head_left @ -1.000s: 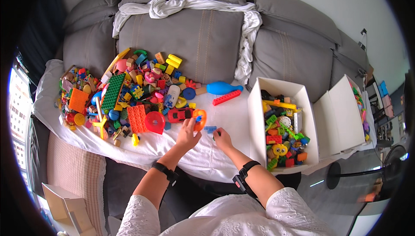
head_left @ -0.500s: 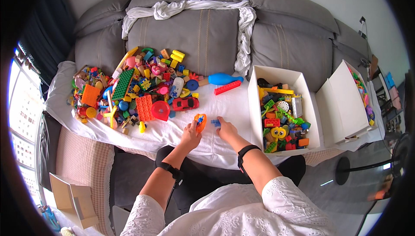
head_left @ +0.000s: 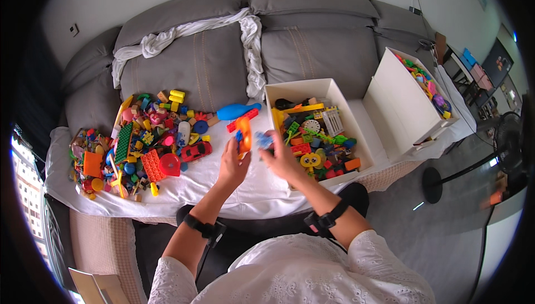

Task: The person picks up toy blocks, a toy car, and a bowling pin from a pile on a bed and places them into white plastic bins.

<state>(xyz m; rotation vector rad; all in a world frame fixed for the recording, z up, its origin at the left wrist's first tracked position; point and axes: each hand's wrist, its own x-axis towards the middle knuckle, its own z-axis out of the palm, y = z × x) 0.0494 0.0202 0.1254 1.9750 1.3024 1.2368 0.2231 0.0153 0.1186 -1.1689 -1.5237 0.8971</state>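
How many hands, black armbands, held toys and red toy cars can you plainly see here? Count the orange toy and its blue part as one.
Hands: 2, left hand and right hand
Black armbands: 2
Held toys: 2, orange toy and blurred blue piece
Red toy car: 1
Total: 7

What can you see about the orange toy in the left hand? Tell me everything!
The orange toy looks like smooth, shiny plastic, with a curved outline and a small blue part on its left side. It's turned edge-on, standing tall in the left hand, whose fingers grip its lower part. It's over the white cloth, left of the right hand. Its full shape is hard to tell.
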